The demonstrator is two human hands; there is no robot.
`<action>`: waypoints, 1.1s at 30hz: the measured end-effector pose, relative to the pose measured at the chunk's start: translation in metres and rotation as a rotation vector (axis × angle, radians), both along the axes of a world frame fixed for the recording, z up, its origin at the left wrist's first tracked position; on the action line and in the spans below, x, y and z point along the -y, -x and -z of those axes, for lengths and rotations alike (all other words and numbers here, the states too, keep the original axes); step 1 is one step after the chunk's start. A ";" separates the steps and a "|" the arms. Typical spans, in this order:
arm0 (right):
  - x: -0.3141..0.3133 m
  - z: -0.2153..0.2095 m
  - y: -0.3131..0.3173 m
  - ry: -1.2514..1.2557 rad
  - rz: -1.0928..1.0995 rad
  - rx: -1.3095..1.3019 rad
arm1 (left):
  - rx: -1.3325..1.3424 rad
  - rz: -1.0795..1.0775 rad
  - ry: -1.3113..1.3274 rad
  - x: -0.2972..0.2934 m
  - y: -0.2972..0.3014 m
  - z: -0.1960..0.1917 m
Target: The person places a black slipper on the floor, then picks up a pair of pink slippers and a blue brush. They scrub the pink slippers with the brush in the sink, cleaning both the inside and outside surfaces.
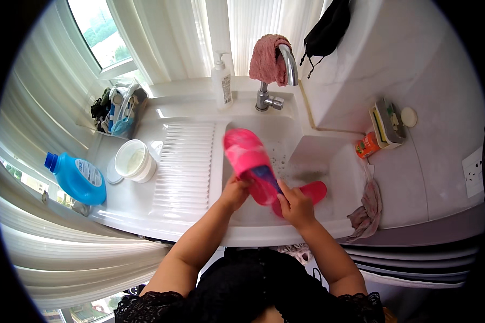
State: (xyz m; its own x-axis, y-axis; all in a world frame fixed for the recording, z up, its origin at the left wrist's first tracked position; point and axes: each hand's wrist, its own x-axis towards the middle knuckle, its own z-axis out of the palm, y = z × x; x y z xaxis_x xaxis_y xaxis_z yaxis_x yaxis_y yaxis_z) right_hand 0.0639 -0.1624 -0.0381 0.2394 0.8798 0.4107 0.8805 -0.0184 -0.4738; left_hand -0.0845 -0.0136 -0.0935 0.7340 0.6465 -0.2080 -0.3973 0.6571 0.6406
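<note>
A bright pink slipper [246,153], with some pale suds on it, is held tilted above the sink basin [237,212]. My left hand [237,192] is closed on its left edge. Closed too, my right hand [296,206] grips what looks like a blue brush [265,175], which reaches into the slipper's foot opening. Its working end is hidden and blurred. A second pink slipper [313,194] lies in the basin, partly behind my right hand.
A chrome faucet [263,99] with a pink cloth [269,59] stands behind the basin, beside a white pump bottle [221,83]. Left of the ribbed washboard [183,164] are a white tub [136,161] and blue detergent bottle [81,177]. A rag [369,210] hangs at the right edge.
</note>
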 end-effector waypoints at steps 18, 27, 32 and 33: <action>0.022 -0.039 -0.016 -0.041 -0.214 -0.116 | -0.123 -0.070 0.061 -0.013 0.004 -0.005; 0.018 -0.042 -0.030 -0.014 -0.114 -0.041 | -0.150 -0.127 -0.033 -0.007 0.000 0.001; 0.008 -0.032 -0.046 -0.090 -0.075 -0.116 | -0.168 -0.059 -0.037 -0.008 0.000 -0.001; 0.012 -0.034 -0.041 -0.089 -0.124 -0.089 | -0.189 -0.065 -0.031 -0.008 0.000 -0.003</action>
